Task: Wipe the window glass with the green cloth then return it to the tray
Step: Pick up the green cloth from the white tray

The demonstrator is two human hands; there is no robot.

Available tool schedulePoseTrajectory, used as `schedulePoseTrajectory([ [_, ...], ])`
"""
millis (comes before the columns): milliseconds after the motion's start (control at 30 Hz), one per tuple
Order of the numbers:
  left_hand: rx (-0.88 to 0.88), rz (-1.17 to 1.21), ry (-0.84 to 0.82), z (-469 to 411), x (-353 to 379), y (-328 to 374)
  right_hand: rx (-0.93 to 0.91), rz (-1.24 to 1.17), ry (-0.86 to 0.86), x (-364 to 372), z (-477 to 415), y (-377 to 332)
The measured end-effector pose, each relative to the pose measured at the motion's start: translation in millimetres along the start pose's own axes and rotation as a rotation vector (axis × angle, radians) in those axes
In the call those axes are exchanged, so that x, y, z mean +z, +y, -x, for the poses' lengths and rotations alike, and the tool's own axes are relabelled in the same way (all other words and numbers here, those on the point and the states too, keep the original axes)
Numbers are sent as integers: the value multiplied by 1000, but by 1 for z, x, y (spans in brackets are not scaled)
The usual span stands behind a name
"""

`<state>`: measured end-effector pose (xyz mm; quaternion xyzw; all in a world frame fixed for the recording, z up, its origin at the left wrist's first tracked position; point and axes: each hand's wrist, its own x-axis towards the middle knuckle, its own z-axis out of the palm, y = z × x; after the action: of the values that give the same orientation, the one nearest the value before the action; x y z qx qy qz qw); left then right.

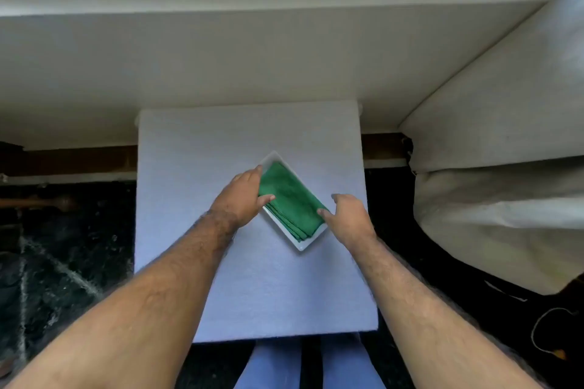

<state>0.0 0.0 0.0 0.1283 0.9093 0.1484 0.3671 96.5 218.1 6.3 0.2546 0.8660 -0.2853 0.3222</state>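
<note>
A folded green cloth [289, 199] lies in a white rectangular tray [301, 243] set diagonally on a small white table [252, 287]. My left hand [241, 196] rests on the cloth's left side, thumb on top and fingers over the tray's far-left edge. My right hand [346, 215] touches the cloth's right edge with its fingertips, fingers spread. The cloth stays flat inside the tray. The window glass is not in view.
A white wall and sill [252, 57] rise behind the table. Pale curtain fabric [493, 142] hangs at the right. Dark speckled floor [63, 262] surrounds the table, with a thin cable [537, 328] at the lower right. My legs show below the table's front edge.
</note>
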Motion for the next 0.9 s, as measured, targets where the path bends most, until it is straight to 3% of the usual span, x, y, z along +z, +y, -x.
schedulePoseTrajectory([
  [300, -118, -218, 132, -36, 41, -1, -68, 169, 62, 35, -32, 12],
  [467, -149, -211, 187, -51, 50, -1, -55, 141, 95, 39, -44, 16],
  [600, -184, -105, 163, -51, 44, 2, -14, 64, 94, 36, -42, 16],
  [900, -289, 482, 133, -8, 1, 6, 12, -210, 62, -2, -2, 7],
])
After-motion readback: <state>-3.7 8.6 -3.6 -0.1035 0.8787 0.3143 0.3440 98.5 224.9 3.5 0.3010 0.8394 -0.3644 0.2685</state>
